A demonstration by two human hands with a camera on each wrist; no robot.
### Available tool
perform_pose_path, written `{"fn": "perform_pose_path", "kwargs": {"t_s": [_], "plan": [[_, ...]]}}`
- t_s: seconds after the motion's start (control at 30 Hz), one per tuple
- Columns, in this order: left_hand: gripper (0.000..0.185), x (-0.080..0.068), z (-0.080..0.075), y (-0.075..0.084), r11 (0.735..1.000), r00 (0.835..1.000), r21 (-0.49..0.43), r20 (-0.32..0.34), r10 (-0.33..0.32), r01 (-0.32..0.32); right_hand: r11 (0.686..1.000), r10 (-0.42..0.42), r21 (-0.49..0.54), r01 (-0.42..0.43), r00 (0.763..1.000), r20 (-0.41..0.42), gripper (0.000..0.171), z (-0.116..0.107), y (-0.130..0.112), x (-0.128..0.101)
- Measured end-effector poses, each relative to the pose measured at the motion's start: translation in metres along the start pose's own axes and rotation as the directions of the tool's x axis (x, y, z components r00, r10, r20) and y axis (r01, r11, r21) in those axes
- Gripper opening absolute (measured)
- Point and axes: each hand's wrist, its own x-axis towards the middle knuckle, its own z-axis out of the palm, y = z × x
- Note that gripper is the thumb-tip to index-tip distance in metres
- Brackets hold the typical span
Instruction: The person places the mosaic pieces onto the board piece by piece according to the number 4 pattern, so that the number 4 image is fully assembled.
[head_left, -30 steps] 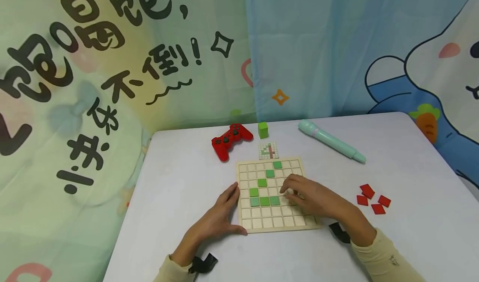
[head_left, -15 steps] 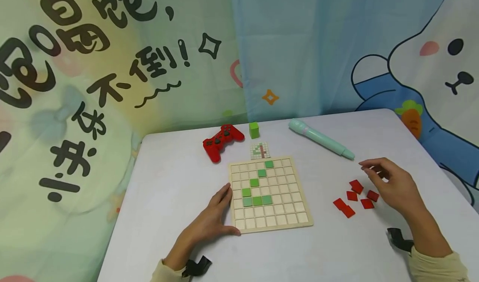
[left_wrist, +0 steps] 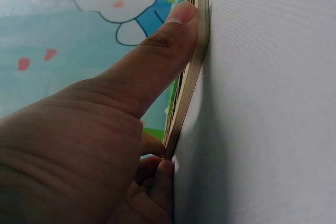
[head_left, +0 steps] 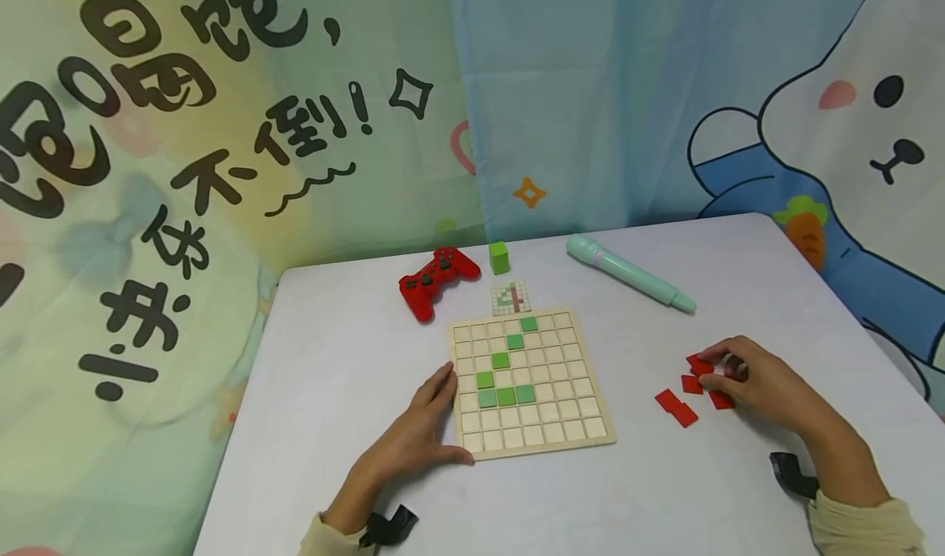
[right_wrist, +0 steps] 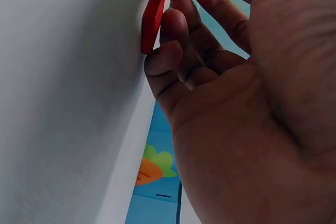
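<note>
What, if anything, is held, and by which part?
The left hand steadies the wooden grid board, thumb at its near-left corner, fingers along its left edge. The right hand is at red square tiles; whether one is held is unclear.

Hands: two, left hand point(head_left: 424, 425) and right hand point(head_left: 760, 384). Bench point(head_left: 332, 334): one, beneath both. Board point(head_left: 540, 375): one, at the left hand. Green tiles point(head_left: 500, 361): seven, between the hands. Red tiles point(head_left: 691, 385): five visible, by the right hand; count under its fingers hidden. Beyond the hands: controller point(head_left: 439, 281), one; block point(head_left: 499, 257), one; card point(head_left: 510, 298), one; pen point(head_left: 631, 274), one. Black straps point(head_left: 391, 526): two, one per wrist.
</note>
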Motion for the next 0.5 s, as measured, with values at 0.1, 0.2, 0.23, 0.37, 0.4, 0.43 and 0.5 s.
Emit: {"fn": "perform_pose_path", "kwargs": {"t_s": [0.1, 0.2, 0.23, 0.37, 0.4, 0.43, 0.5], "plan": [[0.129, 0.0003, 0.0, 0.0002, 1.0, 1.0, 0.005, -0.002, 0.002, -0.002, 1.0, -0.02, -0.008, 0.02, 1.0, -0.001, 0.045, 0.0008, 0.0001, 0.0005], [0.129, 0.0004, 0.0002, -0.0002, 1.0, 1.0, 0.012, -0.002, 0.004, -0.004, 0.999, -0.033, -0.015, 0.033, 0.999, 0.0, 0.042, 0.002, 0.001, 0.0011], [0.129, 0.0004, 0.0, -0.0001, 1.0, 1.0, 0.016, -0.002, 0.003, -0.003, 0.999, -0.035, -0.015, 0.035, 0.999, -0.001, 0.042, 0.0023, 0.0012, 0.0012], [0.13, -0.0001, -0.0005, -0.0001, 1.0, 1.0, 0.017, -0.001, 0.0, 0.0, 0.999, -0.04, -0.022, 0.04, 0.999, -0.007, 0.042, 0.0029, 0.002, 0.0017], [0.13, -0.0002, -0.0006, -0.0001, 1.0, 1.0, 0.018, -0.004, 0.005, -0.005, 0.999, -0.04, -0.022, 0.04, 0.999, -0.008, 0.042, 0.0027, 0.0018, 0.0014], [0.13, -0.0002, -0.0007, 0.0002, 1.0, 1.0, 0.019, -0.005, 0.007, -0.007, 0.999, -0.042, -0.023, 0.042, 0.999, -0.011, 0.042, 0.0023, 0.0014, 0.001], [0.13, -0.0002, -0.0007, 0.0006, 1.0, 1.0, 0.019, -0.005, 0.011, -0.011, 0.999, -0.039, -0.025, 0.039, 0.999, -0.014, 0.042, 0.0012, -0.0007, 0.0]]}}
